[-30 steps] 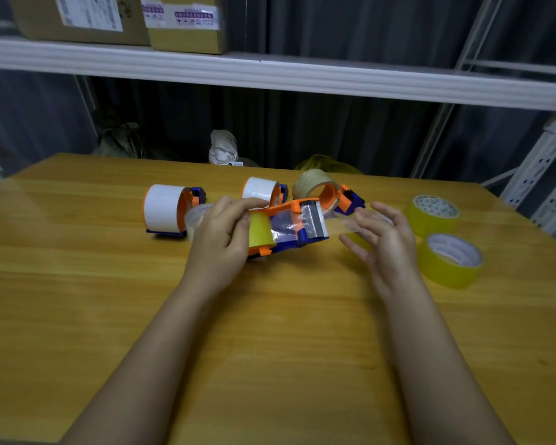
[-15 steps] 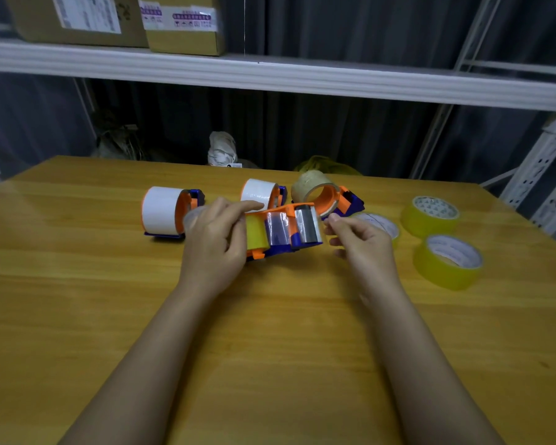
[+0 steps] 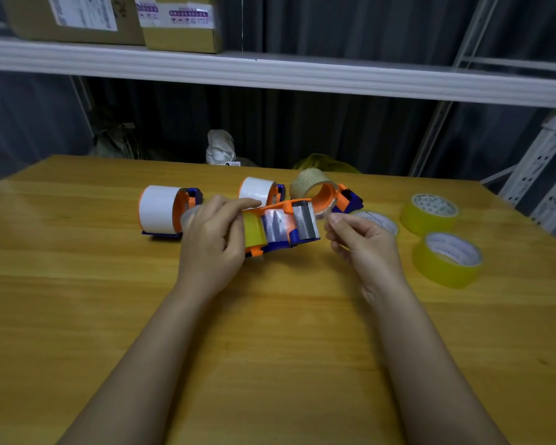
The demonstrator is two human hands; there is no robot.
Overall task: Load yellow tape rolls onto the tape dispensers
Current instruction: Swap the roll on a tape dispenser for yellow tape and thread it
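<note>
Right hand (image 3: pixel 363 239) drawn slightly back from dispenser (image 3: pixel 280 224), fingertips pinching tape end, left hand (image 3: pixel 212 239) gripping dispenser's roll end, spare rolls (image 3: pixel 446 260) beyond right hand

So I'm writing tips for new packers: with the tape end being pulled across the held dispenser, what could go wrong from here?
1. The right hand pinches a clear, barely visible tape end beside the orange-and-blue dispenser's metal front plate; it could slip, fold or stick to the fingers.
2. The left hand holds that dispenser off the wooden table alone, so a hard pull might twist it.
3. A loose yellow tape roll lies right behind the right hand and could get knocked.
</note>
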